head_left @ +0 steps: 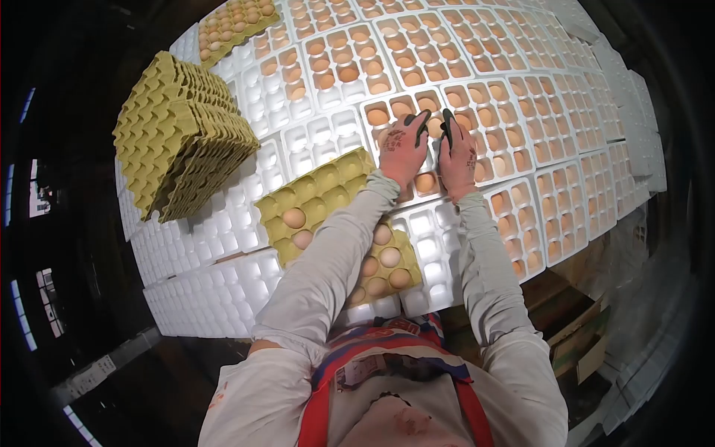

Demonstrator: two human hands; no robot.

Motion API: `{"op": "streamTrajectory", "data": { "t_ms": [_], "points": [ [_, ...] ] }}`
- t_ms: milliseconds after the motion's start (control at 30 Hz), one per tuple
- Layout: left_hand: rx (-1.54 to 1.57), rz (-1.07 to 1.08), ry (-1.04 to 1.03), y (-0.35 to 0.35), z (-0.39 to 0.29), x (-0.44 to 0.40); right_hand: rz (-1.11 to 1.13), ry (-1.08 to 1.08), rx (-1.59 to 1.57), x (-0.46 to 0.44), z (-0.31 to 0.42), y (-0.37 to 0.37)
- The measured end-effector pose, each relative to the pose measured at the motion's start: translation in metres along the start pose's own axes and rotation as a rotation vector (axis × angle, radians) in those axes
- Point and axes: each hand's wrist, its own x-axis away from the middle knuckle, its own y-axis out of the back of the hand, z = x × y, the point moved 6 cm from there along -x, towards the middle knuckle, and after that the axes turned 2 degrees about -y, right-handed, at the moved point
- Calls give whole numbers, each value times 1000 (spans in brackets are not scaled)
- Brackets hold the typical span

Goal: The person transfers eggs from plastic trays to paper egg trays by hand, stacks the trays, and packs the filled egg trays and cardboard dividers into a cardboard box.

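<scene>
My left hand (403, 153) and my right hand (457, 155), in pink gloves with dark fingertips and dark writing on the backs, reach over a white foam egg tray (366, 119). Their fingers are stretched out on either side of a brown egg (436, 127) sitting in its cell. Whether the fingertips touch that egg is hard to make out. Below my hands another egg (425, 182) rests in the same tray. Beneath my left forearm lies a yellow-green egg flat (322, 182), with several eggs (389, 257) in its near part and bare cells in its far part.
A tall stack of yellow-green flats (175, 134) stands at the left. Egg-filled foam trays (488, 115) cover the far and right side; foam trays with bare cells (216, 294) lie front left. Another flat with eggs (234, 26) is at the back. A cardboard box (588, 346) sits low right.
</scene>
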Motion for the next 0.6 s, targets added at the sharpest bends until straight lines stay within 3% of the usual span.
{"op": "streamTrajectory", "data": {
  "t_ms": [33,100,167,200,233,300,333,367,400,433,500,567,600],
  "points": [
    [68,-94,-11,-18,10,1,-47,73,125,2,-8,-15],
    [-163,71,-11,-44,11,16,-83,-19,-37,6,-1,-4],
    [-44,-59,-171,2,-12,37,-169,-76,-295,14,14,18],
    [-16,-110,-206,42,-18,48,-1,-259,-469,17,31,24],
    [6,-237,-211,80,-8,66,204,-306,-562,22,51,21],
    [71,-268,-6,148,36,96,717,21,-433,36,104,1],
    [-130,-302,-4,173,61,116,816,260,-202,50,127,-9],
    [-288,-186,96,190,83,133,895,504,38,63,145,-19],
    [-374,-124,127,196,108,151,784,676,153,73,149,-29],
    [-486,30,186,194,123,166,763,669,157,74,149,-34],
    [-352,82,123,184,143,181,734,666,159,71,149,-38],
    [-519,200,-3,181,130,180,799,674,205,74,149,-39],
    [-615,208,-174,176,113,182,799,566,68,72,145,-33]
  ]
}}
